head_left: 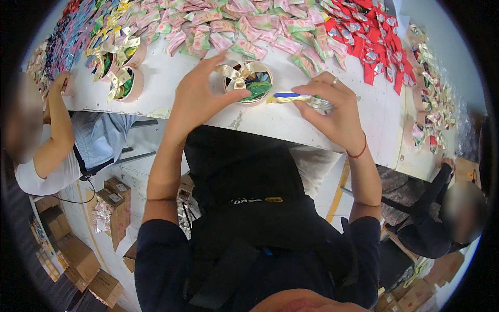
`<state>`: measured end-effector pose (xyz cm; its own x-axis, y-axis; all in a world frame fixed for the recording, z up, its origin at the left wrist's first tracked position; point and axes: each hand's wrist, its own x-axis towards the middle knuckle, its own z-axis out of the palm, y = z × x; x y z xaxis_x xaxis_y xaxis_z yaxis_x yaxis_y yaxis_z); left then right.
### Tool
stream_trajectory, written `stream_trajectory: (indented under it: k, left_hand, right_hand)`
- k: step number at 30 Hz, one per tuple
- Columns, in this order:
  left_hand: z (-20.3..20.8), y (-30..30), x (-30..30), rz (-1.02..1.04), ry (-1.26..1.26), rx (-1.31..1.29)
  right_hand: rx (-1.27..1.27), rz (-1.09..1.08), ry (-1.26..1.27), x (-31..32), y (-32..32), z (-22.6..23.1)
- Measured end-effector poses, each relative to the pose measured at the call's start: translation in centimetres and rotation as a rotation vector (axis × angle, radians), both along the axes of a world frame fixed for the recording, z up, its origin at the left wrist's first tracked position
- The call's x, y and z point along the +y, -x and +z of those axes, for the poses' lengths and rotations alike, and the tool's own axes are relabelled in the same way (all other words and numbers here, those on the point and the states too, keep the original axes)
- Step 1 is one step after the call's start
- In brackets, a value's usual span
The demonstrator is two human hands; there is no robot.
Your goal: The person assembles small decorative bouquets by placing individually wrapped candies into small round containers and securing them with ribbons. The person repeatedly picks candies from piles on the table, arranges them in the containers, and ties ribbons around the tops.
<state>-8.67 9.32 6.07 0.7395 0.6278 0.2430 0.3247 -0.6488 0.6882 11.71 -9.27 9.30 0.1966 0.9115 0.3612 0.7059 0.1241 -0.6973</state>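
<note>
A small round box (269, 74) with a cream ribbon bow (242, 73) stands near the table's front edge, with green and dark wrapped pieces inside. My left hand (196, 96) curves around the box's left side, thumb and fingers apart. Its thumb reaches over the near rim; whether it presses on the box I cannot tell. Just right of the box, my right hand (335, 106) pinches a small wrapped packet (291, 98), yellowish with a blue stripe. Clear, shiny wrapping also shows under those fingers.
Pink-and-green packets (249, 26) and red packets (371, 39) are heaped across the white table (364, 112). Several bow-tied boxes (132, 86) stand at left; more filled boxes (434, 99) line the right side. One person (49, 140) works at left, another (431, 218) at right.
</note>
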Motion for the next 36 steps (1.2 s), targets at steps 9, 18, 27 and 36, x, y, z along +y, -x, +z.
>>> stream_trajectory:
  k: [9, 18, 27, 36]
  left_hand:
    - [-0.9, -2.9, 0.5, -0.065, -0.015, 0.247]
    - [-3.0, -2.4, 1.4, -0.155, -0.04, -0.361]
    - [-2.4, -2.6, -0.9, -0.028, 0.001, -0.275]
    - [-2.0, -3.3, 0.3, -0.08, 0.156, -0.182]
  right_hand:
    - [-0.669, 0.206, 0.035, 5.3, 0.9, 1.6]
    - [-0.257, 0.379, 0.147, 6.9, -0.4, -0.7]
    - [-0.316, 0.367, 0.113, 4.8, 0.2, -0.8]
    - [-0.334, 0.361, 0.324, 4.0, -1.6, -0.3]
